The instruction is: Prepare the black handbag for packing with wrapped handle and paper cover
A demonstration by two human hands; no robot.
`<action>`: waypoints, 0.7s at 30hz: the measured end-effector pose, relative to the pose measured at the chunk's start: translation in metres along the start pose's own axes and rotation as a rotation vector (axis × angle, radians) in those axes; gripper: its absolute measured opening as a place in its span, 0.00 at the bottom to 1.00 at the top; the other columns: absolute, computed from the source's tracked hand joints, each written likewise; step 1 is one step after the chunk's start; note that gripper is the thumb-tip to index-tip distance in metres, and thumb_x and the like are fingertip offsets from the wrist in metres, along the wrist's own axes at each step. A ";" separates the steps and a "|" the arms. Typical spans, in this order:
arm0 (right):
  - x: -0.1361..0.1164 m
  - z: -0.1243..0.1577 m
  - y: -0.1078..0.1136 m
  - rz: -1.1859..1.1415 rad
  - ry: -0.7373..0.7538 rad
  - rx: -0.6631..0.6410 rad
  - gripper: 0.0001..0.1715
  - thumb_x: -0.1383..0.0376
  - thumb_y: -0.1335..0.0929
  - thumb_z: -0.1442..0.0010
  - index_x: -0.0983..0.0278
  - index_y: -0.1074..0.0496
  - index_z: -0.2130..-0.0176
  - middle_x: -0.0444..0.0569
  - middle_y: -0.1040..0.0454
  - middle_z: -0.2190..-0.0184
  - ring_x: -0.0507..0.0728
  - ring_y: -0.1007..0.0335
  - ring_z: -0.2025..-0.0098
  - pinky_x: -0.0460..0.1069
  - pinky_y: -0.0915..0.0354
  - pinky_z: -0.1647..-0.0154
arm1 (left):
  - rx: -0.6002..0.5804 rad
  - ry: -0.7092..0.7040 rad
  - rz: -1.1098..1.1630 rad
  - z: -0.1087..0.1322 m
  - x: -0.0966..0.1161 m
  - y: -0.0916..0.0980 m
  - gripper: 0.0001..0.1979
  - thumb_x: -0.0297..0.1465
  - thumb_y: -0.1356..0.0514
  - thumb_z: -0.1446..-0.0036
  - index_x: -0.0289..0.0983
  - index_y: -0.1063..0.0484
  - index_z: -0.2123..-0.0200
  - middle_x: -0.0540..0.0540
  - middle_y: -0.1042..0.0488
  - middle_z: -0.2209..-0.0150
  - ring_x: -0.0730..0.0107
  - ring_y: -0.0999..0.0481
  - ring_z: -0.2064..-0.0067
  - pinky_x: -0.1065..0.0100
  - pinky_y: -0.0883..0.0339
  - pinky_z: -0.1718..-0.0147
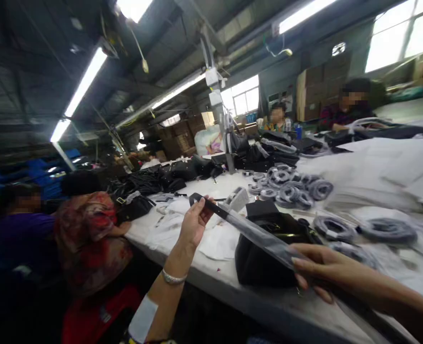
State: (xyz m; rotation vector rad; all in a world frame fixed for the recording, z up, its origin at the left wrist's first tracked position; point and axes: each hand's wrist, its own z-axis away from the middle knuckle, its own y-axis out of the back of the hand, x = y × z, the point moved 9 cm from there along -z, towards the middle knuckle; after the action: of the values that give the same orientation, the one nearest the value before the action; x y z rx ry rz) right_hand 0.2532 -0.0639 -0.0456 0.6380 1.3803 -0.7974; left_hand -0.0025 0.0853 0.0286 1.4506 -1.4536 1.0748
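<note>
Left hand [195, 222]: fingers pinched on strap [215, 209] near its end.
Right hand [315, 265]: fingers curled around wrapped part.
Strap: between hands, crossing in front of bag [249, 265].
Wrap [259, 235]: may wrinkle if grip slips.
Bag: may shift if strap snags.

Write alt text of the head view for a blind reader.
The left hand and right hand hold a long black strap partly covered in translucent film over a black bag on a white table; grey wrapped coils lie beyond.

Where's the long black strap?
In the head view, right of centre: the long black strap stretches between the left hand and right hand, passing before the bulky black bag.
</note>
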 end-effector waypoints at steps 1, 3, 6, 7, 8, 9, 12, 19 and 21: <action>-0.007 -0.005 0.007 0.029 -0.001 0.008 0.20 0.51 0.34 0.34 0.67 0.33 0.62 0.45 0.27 0.68 0.42 0.39 0.79 0.39 0.45 0.78 | -0.023 0.020 -0.012 -0.003 -0.005 -0.005 0.23 0.47 0.42 0.40 0.33 0.27 0.53 0.37 0.21 0.52 0.62 0.21 0.51 0.64 0.25 0.54; -0.019 -0.015 0.023 0.079 -0.004 0.019 0.21 0.51 0.32 0.36 0.67 0.32 0.63 0.46 0.26 0.68 0.43 0.39 0.79 0.39 0.46 0.79 | -0.062 0.045 -0.058 -0.006 -0.013 -0.012 0.24 0.49 0.41 0.41 0.33 0.25 0.58 0.38 0.19 0.58 0.62 0.19 0.58 0.66 0.24 0.62; -0.029 -0.030 0.048 0.142 -0.007 0.025 0.22 0.50 0.30 0.39 0.68 0.31 0.64 0.47 0.25 0.67 0.43 0.40 0.80 0.40 0.46 0.80 | -0.105 0.063 -0.177 -0.001 -0.014 -0.020 0.24 0.50 0.37 0.44 0.32 0.24 0.71 0.44 0.23 0.77 0.67 0.23 0.75 0.71 0.30 0.76; -0.030 -0.036 0.054 0.153 -0.012 0.019 0.22 0.50 0.30 0.39 0.68 0.31 0.64 0.47 0.25 0.67 0.43 0.41 0.80 0.40 0.46 0.80 | -0.104 0.043 -0.227 0.003 -0.010 -0.023 0.23 0.49 0.37 0.44 0.32 0.25 0.74 0.47 0.26 0.81 0.70 0.26 0.79 0.72 0.33 0.78; -0.030 -0.041 0.059 0.160 -0.020 0.007 0.22 0.50 0.30 0.40 0.68 0.30 0.64 0.47 0.25 0.67 0.43 0.41 0.80 0.40 0.47 0.80 | -0.095 -0.015 -0.285 0.008 -0.002 -0.027 0.21 0.47 0.37 0.43 0.34 0.25 0.74 0.48 0.28 0.82 0.72 0.27 0.79 0.72 0.33 0.76; -0.030 -0.046 0.062 0.162 -0.032 -0.008 0.22 0.50 0.29 0.40 0.68 0.30 0.64 0.47 0.25 0.68 0.43 0.42 0.80 0.40 0.47 0.80 | -0.090 -0.115 -0.356 0.013 0.010 -0.035 0.19 0.46 0.38 0.41 0.35 0.24 0.71 0.48 0.26 0.79 0.71 0.25 0.75 0.72 0.32 0.72; -0.026 -0.061 0.059 0.168 -0.076 -0.057 0.24 0.49 0.29 0.42 0.68 0.28 0.63 0.47 0.24 0.68 0.43 0.40 0.80 0.40 0.47 0.81 | -0.305 -0.557 -0.640 0.041 0.042 -0.095 0.16 0.42 0.44 0.35 0.40 0.25 0.51 0.44 0.21 0.54 0.62 0.23 0.52 0.62 0.33 0.49; -0.022 -0.031 0.059 0.171 -0.117 -0.070 0.24 0.48 0.28 0.44 0.66 0.27 0.61 0.45 0.23 0.67 0.47 0.32 0.74 0.42 0.36 0.71 | -0.786 -0.467 -0.732 0.047 -0.009 -0.153 0.17 0.42 0.46 0.34 0.39 0.21 0.62 0.48 0.19 0.64 0.67 0.22 0.64 0.71 0.33 0.63; -0.012 -0.002 0.072 0.185 -0.138 -0.031 0.23 0.49 0.27 0.45 0.66 0.27 0.62 0.44 0.24 0.69 0.48 0.30 0.72 0.43 0.35 0.69 | -0.718 -0.450 -0.726 0.035 -0.015 -0.131 0.17 0.42 0.44 0.35 0.38 0.22 0.66 0.48 0.20 0.67 0.69 0.23 0.66 0.73 0.34 0.65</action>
State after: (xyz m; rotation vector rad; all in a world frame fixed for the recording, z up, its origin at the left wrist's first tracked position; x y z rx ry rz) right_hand 0.3093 -0.0185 -0.0383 0.6640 1.1871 -0.6586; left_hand 0.1300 0.0597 0.0076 1.5064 -1.2266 -0.2252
